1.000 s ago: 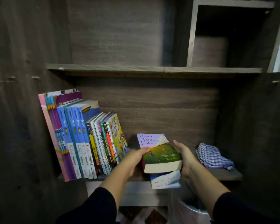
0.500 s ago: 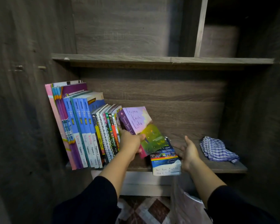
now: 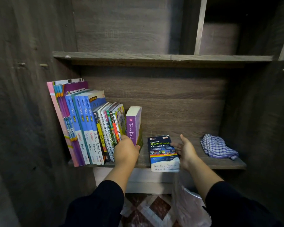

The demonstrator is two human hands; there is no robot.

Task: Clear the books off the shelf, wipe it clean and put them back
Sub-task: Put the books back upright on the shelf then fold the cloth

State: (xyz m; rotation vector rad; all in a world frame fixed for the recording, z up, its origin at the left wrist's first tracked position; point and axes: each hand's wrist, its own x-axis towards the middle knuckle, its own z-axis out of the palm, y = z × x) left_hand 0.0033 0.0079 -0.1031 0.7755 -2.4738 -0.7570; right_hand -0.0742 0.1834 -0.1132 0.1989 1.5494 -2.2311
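A row of upright books point(image 3: 88, 128) leans against the left wall of the wooden shelf point(image 3: 211, 163). At its right end stands a purple book point(image 3: 133, 123), gripped at the bottom by my left hand point(image 3: 125, 150). A thick dictionary point(image 3: 162, 153) with a dark blue cover lies flat on the shelf's front edge. My right hand point(image 3: 185, 150) rests at the dictionary's right side, fingers spread and touching its cover. A blue checked cloth point(image 3: 217, 147) lies crumpled on the shelf's right end.
Another shelf board point(image 3: 154, 57) spans above, with a vertical divider point(image 3: 199, 25) on it. Dark cabinet walls close in left and right. Below the shelf a clear plastic bag point(image 3: 188, 208) sits over a patterned floor point(image 3: 147, 210).
My left hand lifted the purple book off the dictionary, tilted it up and stood it at the right end of the row. My right hand let go and moved to the dictionary.
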